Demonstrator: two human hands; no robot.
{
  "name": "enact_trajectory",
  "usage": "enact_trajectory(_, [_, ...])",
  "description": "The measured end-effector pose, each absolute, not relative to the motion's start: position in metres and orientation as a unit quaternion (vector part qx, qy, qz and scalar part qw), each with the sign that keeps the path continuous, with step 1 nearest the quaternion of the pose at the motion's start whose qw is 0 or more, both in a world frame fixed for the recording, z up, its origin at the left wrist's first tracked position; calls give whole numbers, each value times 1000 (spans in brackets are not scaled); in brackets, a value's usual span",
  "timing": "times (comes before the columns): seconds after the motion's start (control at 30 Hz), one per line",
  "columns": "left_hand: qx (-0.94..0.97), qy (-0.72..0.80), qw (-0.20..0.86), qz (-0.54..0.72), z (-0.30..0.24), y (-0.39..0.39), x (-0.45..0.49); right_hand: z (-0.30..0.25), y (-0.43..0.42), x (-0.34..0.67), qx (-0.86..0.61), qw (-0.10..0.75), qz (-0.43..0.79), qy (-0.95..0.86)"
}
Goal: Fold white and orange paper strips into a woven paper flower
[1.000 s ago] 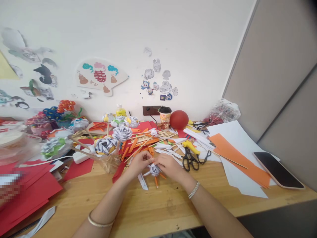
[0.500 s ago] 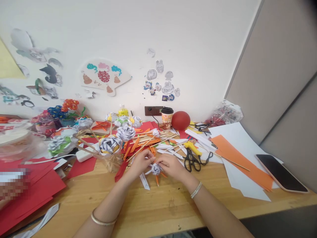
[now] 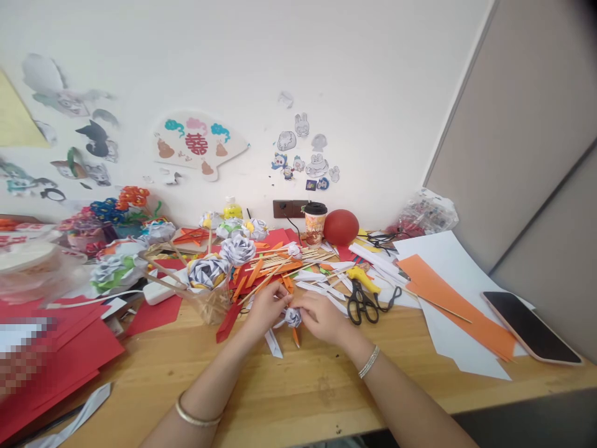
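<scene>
A small white paper flower is held between my two hands above the wooden table. My left hand pinches it from the left, fingers closed at its far side. On the right, my right hand curls its fingers against the same flower. An orange folded paper strip sticks out below the bloom. The fingertips partly hide the flower's far side. A white folded paper strip lies on the table just left of the flower.
Black scissors and a yellow tool lie right of my hands. Wooden sticks and paper strips spread behind them. A plastic cup of paper flowers stands left. A phone lies far right, near orange paper.
My right hand has turned slightly and closed in over the flower's right side, covering an orange strip that showed there. The left hand has barely moved.
</scene>
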State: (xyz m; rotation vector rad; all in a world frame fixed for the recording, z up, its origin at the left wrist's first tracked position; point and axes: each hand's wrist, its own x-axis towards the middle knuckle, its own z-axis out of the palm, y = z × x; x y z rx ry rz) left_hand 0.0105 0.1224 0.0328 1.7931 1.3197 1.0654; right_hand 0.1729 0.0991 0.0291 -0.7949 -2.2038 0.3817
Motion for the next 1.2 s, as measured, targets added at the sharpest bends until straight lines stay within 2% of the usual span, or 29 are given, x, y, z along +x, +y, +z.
enact_trajectory(0.23, [693,540,231,417,32,121,15,30,92,158,-402,372,159,-821])
enact_trajectory(0.5, [691,509,264,440,38,117,14,26,96,156,-399,423,131,-803])
enact_trajectory(0.83, [697,514,267,422,40,116,15,24,95,156,-391,375,102,-834])
enact_trajectory(1.2, [664,505,303,460,43,113,17,21,97,157,-388,436,89,-807])
